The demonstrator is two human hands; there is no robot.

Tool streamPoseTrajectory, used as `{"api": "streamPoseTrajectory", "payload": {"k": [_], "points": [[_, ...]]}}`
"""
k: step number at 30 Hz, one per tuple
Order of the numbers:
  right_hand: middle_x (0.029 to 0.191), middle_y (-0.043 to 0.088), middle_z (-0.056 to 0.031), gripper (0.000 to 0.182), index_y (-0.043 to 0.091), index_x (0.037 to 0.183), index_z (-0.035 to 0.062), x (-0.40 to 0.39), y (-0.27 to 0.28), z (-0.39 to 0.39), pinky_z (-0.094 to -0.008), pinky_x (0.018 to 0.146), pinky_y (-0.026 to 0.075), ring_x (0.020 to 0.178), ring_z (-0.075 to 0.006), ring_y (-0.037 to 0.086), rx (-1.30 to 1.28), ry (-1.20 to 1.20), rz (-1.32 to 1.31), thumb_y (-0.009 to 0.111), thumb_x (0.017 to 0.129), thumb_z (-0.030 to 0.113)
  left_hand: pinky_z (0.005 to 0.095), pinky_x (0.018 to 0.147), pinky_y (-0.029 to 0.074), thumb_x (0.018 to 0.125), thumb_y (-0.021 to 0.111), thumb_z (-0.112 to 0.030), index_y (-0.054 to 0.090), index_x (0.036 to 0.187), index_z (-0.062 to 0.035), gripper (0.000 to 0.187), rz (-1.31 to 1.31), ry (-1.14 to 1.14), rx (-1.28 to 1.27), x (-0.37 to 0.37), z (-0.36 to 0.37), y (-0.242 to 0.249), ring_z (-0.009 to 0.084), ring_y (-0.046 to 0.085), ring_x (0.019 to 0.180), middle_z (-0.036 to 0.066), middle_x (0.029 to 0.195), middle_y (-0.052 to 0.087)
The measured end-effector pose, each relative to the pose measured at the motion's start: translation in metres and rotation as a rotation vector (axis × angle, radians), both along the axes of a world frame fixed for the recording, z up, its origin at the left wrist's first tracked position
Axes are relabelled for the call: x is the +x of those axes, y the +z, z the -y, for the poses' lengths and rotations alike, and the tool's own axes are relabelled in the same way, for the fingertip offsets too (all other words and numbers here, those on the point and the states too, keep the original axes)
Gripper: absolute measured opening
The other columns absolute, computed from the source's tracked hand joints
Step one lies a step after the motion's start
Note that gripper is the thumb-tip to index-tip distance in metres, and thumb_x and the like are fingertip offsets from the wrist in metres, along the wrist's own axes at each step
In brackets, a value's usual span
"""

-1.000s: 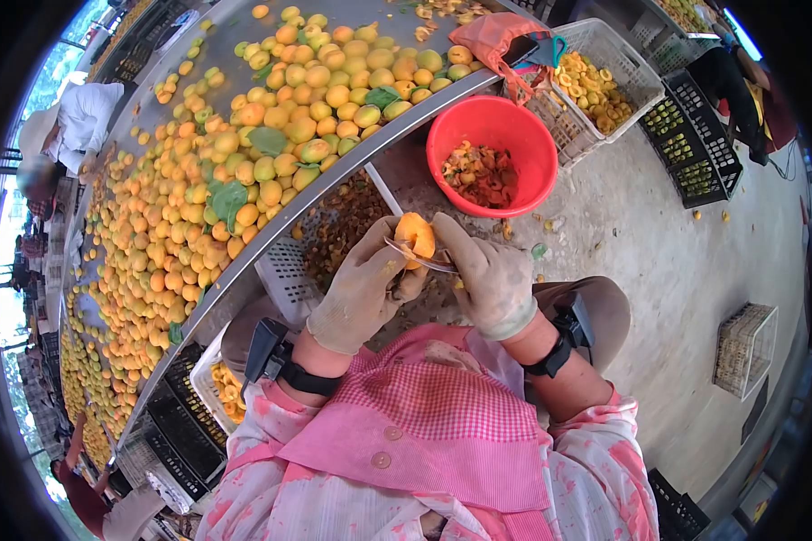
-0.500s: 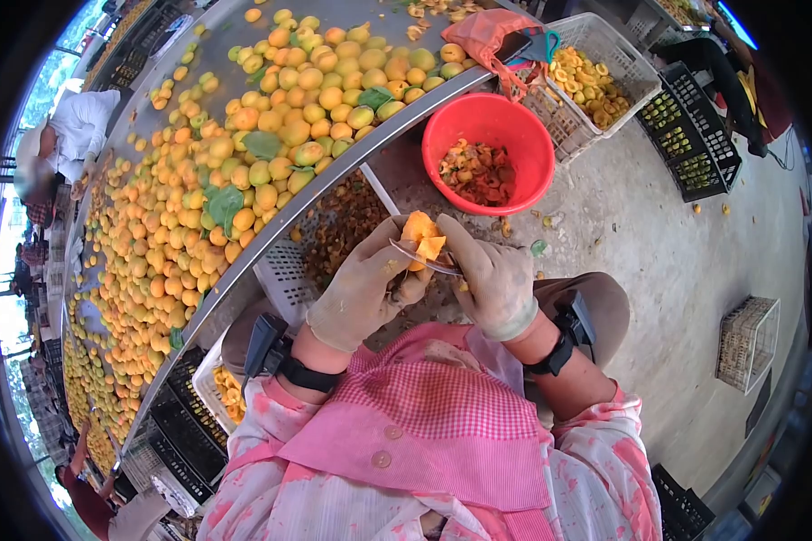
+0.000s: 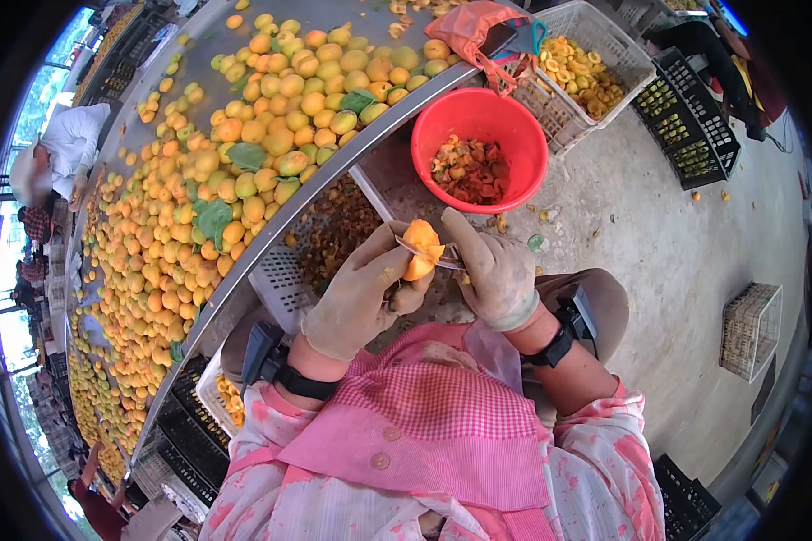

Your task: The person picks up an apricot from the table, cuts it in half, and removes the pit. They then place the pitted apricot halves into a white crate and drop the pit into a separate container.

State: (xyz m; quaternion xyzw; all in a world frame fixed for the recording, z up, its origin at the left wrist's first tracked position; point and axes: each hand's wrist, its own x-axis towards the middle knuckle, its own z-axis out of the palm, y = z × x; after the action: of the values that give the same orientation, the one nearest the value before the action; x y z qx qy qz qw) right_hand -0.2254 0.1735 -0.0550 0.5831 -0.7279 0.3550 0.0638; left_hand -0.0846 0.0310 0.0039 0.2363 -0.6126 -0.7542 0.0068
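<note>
Over my lap, my left hand (image 3: 356, 293) in a soiled pale glove is closed around a partly cut apricot (image 3: 421, 243), its orange flesh showing. My gloved right hand (image 3: 498, 270) grips a thin metal blade (image 3: 451, 259) against the fruit's right side; its handle is hidden in the fingers. Beyond the hands, a red basin (image 3: 530, 149) on the floor holds dark apricot scraps. A white perforated crate (image 3: 284, 288) with brownish scraps sits under the table edge, left of the hands.
A metal table (image 3: 334, 171) heaped with whole apricots curves along the left. A white crate (image 3: 550, 122) of apricot halves stands beyond the basin, beside an orange mesh bag (image 3: 469, 32). Black crates (image 3: 690, 117) and a pale crate (image 3: 751, 332) stand right. A person in white (image 3: 72, 140) is across the table.
The apricot has turned between my hands, and the cut flap that stood out at its front no longer shows. The blade has shifted toward the fruit's right side. The view has moved slightly.
</note>
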Motion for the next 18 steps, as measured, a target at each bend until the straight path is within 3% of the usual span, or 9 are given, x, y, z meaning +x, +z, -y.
{"api": "streamPoseTrajectory", "payload": {"k": [3, 5, 6, 9, 11, 12, 14, 18], "points": [[0.070, 0.054, -0.0057, 0.064, 0.048, 0.136, -0.0009, -0.004, 0.001, 0.004, -0.0360, 0.055, 0.048, 0.063, -0.0226, 0.059, 0.012, 0.008, -0.022, 0.060, 0.074, 0.011, 0.0160, 0.056, 0.035, 0.100, 0.045, -0.013, 0.051, 0.118, -0.0020, 0.023, 0.035, 0.002, 0.171, -0.004, 0.002, -0.011, 0.0041, 0.044, 0.067, 0.002, 0.089, 0.053], [0.070, 0.053, -0.0050, 0.061, 0.049, 0.135, -0.0002, -0.008, 0.004, 0.007, -0.0356, 0.055, 0.048, 0.063, -0.0219, 0.059, 0.047, -0.010, -0.058, 0.059, 0.076, 0.012, 0.0161, 0.055, 0.035, 0.099, 0.047, -0.015, 0.052, 0.118, -0.0034, 0.022, -0.475, -0.169, -0.590, -0.008, 0.005, -0.038, 0.0043, 0.043, 0.065, 0.002, 0.088, 0.054], [0.070, 0.053, -0.0050, 0.061, 0.049, 0.135, -0.0002, -0.012, 0.002, 0.008, -0.0356, 0.055, 0.048, 0.063, -0.0219, 0.059, 0.047, -0.014, -0.057, 0.059, 0.076, 0.012, 0.0161, 0.055, 0.035, 0.099, 0.047, -0.015, 0.052, 0.118, -0.0034, 0.022, -0.476, -0.173, -0.589, -0.010, 0.006, -0.038, 0.0043, 0.043, 0.065, 0.002, 0.088, 0.054], [0.071, 0.054, -0.0046, 0.058, 0.050, 0.134, 0.0007, -0.025, -0.001, 0.009, -0.0341, 0.054, 0.049, 0.063, -0.0207, 0.060, 0.021, -0.044, -0.147, 0.057, 0.077, 0.013, 0.0159, 0.055, 0.035, 0.100, 0.046, -0.016, 0.052, 0.118, -0.0035, 0.022, -0.316, -0.111, -0.247, -0.017, 0.007, -0.025, 0.0042, 0.043, 0.064, 0.003, 0.088, 0.054], [0.081, 0.065, -0.0092, 0.071, 0.052, 0.133, 0.0028, -0.030, 0.003, 0.007, -0.0385, 0.065, 0.051, 0.073, -0.0288, 0.065, 0.119, -0.065, -0.053, 0.066, 0.063, 0.006, 0.0158, 0.055, 0.035, 0.100, 0.046, -0.016, 0.053, 0.117, -0.0036, 0.022, -0.205, -0.064, -0.018, -0.022, 0.007, -0.014, 0.0042, 0.043, 0.064, 0.003, 0.088, 0.054], [0.081, 0.065, -0.0092, 0.071, 0.052, 0.133, 0.0028, -0.033, 0.002, 0.008, -0.0385, 0.065, 0.051, 0.073, -0.0288, 0.065, 0.121, -0.066, -0.052, 0.066, 0.063, 0.006, 0.0157, 0.055, 0.035, 0.100, 0.046, -0.016, 0.053, 0.117, -0.0036, 0.022, -0.146, -0.042, 0.095, -0.025, 0.007, -0.009, 0.0042, 0.043, 0.064, 0.003, 0.088, 0.054], [0.072, 0.054, -0.0036, 0.054, 0.055, 0.131, 0.0028, -0.041, -0.001, 0.010, -0.0325, 0.054, 0.049, 0.062, -0.0196, 0.060, 0.040, -0.075, -0.175, 0.056, 0.078, 0.013, 0.0155, 0.055, 0.035, 0.101, 0.045, -0.016, 0.053, 0.117, -0.0037, 0.022, -0.029, 0.002, 0.321, -0.031, 0.008, -0.004, 0.0042, 0.043, 0.064, 0.003, 0.088, 0.054], [0.069, 0.052, -0.0026, 0.054, 0.055, 0.131, 0.0039, -0.053, -0.003, 0.014, -0.0321, 0.054, 0.050, 0.059, -0.0188, 0.058, 0.048, -0.091, -0.157, 0.057, 0.078, 0.014, 0.0181, 0.056, 0.036, 0.097, 0.050, -0.011, 0.053, 0.113, -0.0005, 0.020, -0.021, 0.014, 0.572, -0.050, 0.012, -0.004, 0.0058, 0.044, 0.065, 0.003, 0.084, 0.053]]}}
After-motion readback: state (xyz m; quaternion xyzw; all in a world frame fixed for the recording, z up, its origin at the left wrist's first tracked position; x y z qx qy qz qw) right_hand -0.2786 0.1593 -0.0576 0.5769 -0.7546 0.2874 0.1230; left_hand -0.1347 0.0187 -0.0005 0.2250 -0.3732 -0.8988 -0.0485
